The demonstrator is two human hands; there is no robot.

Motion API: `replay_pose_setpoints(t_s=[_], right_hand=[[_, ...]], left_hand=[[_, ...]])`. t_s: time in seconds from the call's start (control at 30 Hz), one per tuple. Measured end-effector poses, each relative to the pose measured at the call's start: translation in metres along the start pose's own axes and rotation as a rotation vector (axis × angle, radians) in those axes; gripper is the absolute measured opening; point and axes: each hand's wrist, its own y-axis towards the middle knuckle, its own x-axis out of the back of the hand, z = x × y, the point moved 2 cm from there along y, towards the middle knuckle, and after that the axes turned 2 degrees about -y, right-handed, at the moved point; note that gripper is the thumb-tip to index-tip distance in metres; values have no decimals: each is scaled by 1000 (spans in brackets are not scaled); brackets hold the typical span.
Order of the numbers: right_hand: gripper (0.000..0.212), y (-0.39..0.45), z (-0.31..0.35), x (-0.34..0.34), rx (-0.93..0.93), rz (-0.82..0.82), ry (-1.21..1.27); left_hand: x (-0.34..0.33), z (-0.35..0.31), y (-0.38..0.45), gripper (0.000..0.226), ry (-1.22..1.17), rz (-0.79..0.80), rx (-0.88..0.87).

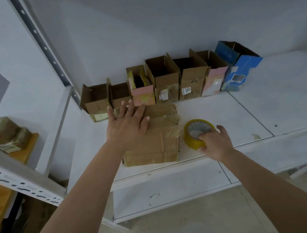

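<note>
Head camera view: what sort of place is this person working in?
Probably a packing or stock room: white metal shelving, a row of open cardboard boxes, and a taped box beside a tape roll.

matt brown cardboard box (157, 144) under glossy clear tape strips, shiny yellowish plastic tape roll (198, 132), smooth white painted metal shelf (260, 110) with scuffs, rough torn cardboard open boxes (166, 80), worn blue printed carton (241, 71), perforated metal upright (44, 46)
</note>
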Motion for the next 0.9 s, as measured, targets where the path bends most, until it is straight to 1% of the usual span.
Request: replay_pose_setpoints(t_s=[0.07,0.13,0.17,0.2,0.23,0.27,0.3,0.33,0.4,0.43,0.5,0.57,0.6,0.63,0.67,0.7,0.73,0.77,0.8,0.87,0.9], right_hand=[[36,0,-5,3,-47,-9,-8],[41,0,-18,16,-101,-41,-48],[44,0,-27,27,-147,-61,-28],[46,0,-37,41,-188,-85,54],[46,0,-46,59,-207,-108,210],[45,-1,-51,78,-189,-140,421],[41,-4,-52,97,-132,-180,618],[36,-8,-49,116,-55,-223,755],[26,-18,-34,149,108,-261,913],[25,-24,-24,163,181,-251,982],[32,-33,-2,182,284,-169,1101],[36,-36,18,190,361,-78,1159],[35,-33,28,190,393,-44,1173],[32,-31,37,188,412,-21,1179],[28,-26,45,186,419,-6,1175],[22,-23,51,185,414,7,1184],[13,-19,57,183,415,18,1198],[5,-18,62,183,426,27,1199],[6,-16,67,183,451,32,1175],[11,-15,77,185,511,16,1058],[20,-13,81,187,528,1,989]], left_hand=[[1,0,0,60,12,8,-1],[3,-1,0,59,14,26,6],[4,-3,-1,59,14,37,7],[6,-4,-1,59,15,47,7],[7,-5,-1,59,17,59,8],[8,-6,0,59,21,72,10],[10,-7,3,59,31,83,10],[13,-8,6,59,42,89,6],[18,-9,11,57,-2,93,-8],[20,-10,12,56,-86,96,-8],[22,-12,11,53,-349,89,14],[25,-13,2,51,-737,20,41],[27,-14,-4,58,-959,-19,47],[29,-15,-9,71,-1127,-54,43],[29,-14,-13,87,-1223,-70,24],[29,-14,-16,99,-1261,-76,6],[30,-14,-18,104,-1273,-75,-8],[31,-15,-19,100,-1283,-73,-10],[31,-15,-21,89,-1308,-83,-5],[33,-16,-22,62,-1375,-136,5],[35,-16,-23,51,-1409,-165,17]])
